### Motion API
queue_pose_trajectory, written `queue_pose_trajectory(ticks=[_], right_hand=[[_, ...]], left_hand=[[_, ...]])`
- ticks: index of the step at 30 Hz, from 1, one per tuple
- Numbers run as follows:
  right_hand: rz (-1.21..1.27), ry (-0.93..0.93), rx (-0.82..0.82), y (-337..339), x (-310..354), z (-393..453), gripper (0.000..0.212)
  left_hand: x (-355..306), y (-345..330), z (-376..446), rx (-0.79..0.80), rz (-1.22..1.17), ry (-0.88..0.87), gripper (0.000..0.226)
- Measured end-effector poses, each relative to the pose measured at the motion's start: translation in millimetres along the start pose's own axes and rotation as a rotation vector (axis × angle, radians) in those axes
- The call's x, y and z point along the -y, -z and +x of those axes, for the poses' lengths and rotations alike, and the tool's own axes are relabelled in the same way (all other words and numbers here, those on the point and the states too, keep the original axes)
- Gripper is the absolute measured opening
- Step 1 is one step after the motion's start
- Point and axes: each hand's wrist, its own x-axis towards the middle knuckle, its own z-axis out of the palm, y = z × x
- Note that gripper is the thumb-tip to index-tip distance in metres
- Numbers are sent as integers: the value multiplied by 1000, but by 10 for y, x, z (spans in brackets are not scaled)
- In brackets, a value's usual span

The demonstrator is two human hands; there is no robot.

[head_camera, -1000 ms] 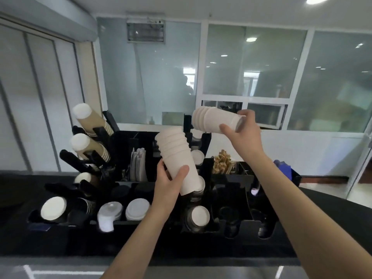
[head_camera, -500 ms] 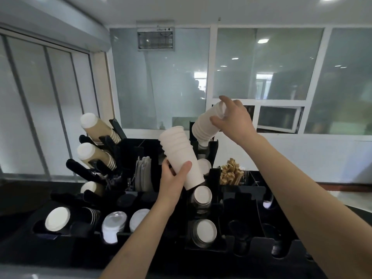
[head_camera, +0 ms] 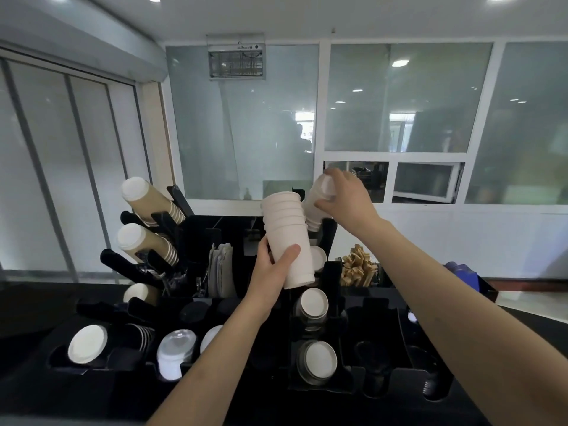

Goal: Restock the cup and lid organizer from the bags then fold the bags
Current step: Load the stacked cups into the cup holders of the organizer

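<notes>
Your left hand (head_camera: 272,273) wraps its fingers and thumb closed around a stack of white paper cups (head_camera: 287,239), held bottom-up and slightly tilted just above the middle of the black cup and lid organizer (head_camera: 344,376); about five nested rims show at the stack's top end. Your right hand (head_camera: 344,196) grips a second stack of white cups (head_camera: 315,209) from above, fingers curled over its closed end, and this stack points down into the organizer's top rear slot, just right of the stack in your left hand; its lower end is hidden behind the slot wall, so you cannot tell how deep it sits. That makes two white stacks in your hands. On the organizer's left side, two sleeves of brown cups (head_camera: 153,204) lean out on the angled racks, one above the other, and a third round white cup end (head_camera: 140,292) shows just below them. Along the organizer's front left row you have one white disc-shaped cup base (head_camera: 87,344), a stack of dark-rimmed cups (head_camera: 140,336) beside it, and a stack of clear lids (head_camera: 176,353). In the central column below your left hand, two cup stacks (head_camera: 316,361) face you with white bases. A bundle of brown wooden stirrers (head_camera: 358,267) stands at the organizer's right rear, under your right forearm, and grey sleeves (head_camera: 219,272) stand upright left of your left hand.
</notes>
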Motion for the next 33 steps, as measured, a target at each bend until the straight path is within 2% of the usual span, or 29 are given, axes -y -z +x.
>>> queue_pose_trajectory(ticks=[3, 6, 12, 19, 27, 33], right_hand=[[-10, -6, 65, -136, -52, -1, 80], [-21, -34, 123, -249, -104, -12, 81], [-22, -16, 186, -363, -145, 9, 59], [61, -87, 119, -478, -199, 36, 60], [134, -93, 80, -541, -243, -35, 64], [209, -137, 105, -449, -230, -90, 70]], left_hand=[[16, 1, 13, -8, 7, 4, 86], [42, 22, 28, -5, -32, 27, 75], [36, -10, 31, -22, -32, 9, 67], [34, -9, 36, -28, 24, -5, 82], [17, -37, 5, -42, 32, -9, 74], [-66, -52, -18, -52, 76, 11, 93]])
